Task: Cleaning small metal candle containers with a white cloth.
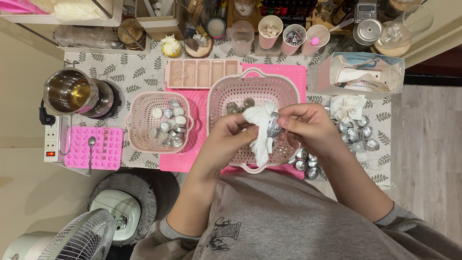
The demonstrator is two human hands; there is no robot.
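Working at frame centre, above the large pink basket (255, 89). Right hand (308, 126) pinching a small metal tealight cup (275, 126) by its rim, tilting it toward the other hand so the inside is facing the cloth. Left hand (231, 137) gripping a crumpled white tissue (261, 130), pressing its upper end against the cup and letting the rest hang down over the basket, presumably so anything wiped out is falling inside rather than on the tablecloth.

Sitting left of centre, a smaller pink basket (137, 120) holding more cups, some with white filling. Lying at right of centre, a loose heap of empty metal cups (358, 132) beside a used wad of tissue (347, 106), within easy reach of the right hand. Standing at upper right, an opened tissue box (365, 72). Resting at far left, a metal pot (67, 91) on a heater, with a pink silicone mould (103, 149) and a spoon (91, 144) below it.

Hiding much of the big basket's floor behind hands and tissue; only a few cups showing at its upper left. Inside of the held cup not visible, so possibly wax residue there, hard to tell. Fan (84, 238) being cut off at lower left.
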